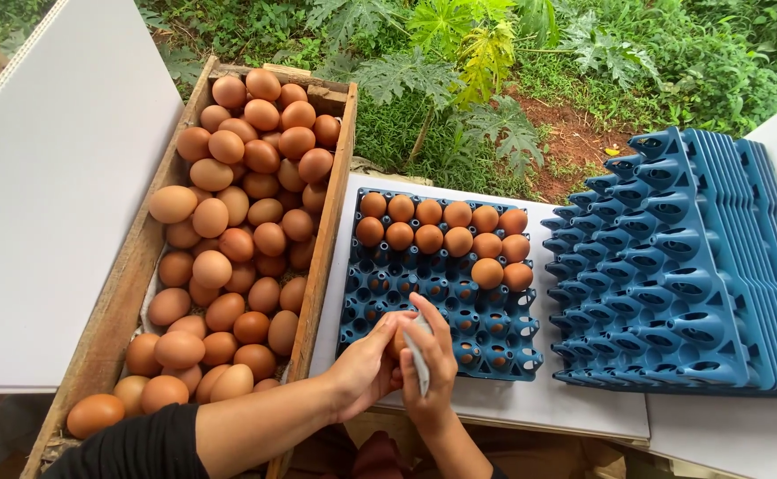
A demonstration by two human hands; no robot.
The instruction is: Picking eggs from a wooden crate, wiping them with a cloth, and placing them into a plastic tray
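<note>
Egg held between both hands at the tray's near edge

The left hand (pixel 366 364) cups a brown egg (pixel 398 341) while the right hand's (pixel 428 364) fingers pinch a pale cloth (pixel 418 359) against it; empty cups of the blue tray (pixel 495 341) lie just beyond.

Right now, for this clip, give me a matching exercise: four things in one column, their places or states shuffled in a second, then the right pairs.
Things:
1. crate
2. tray
3. tray stack
4. egg in hands

Places or states:
A. far right, no eggs in it
B. far left, heaped with loose brown eggs
C. held between left hand and right hand, over the tray's near edge
D. middle, blue, eggs in its far rows only

Pairs: 1-B, 2-D, 3-A, 4-C
</note>
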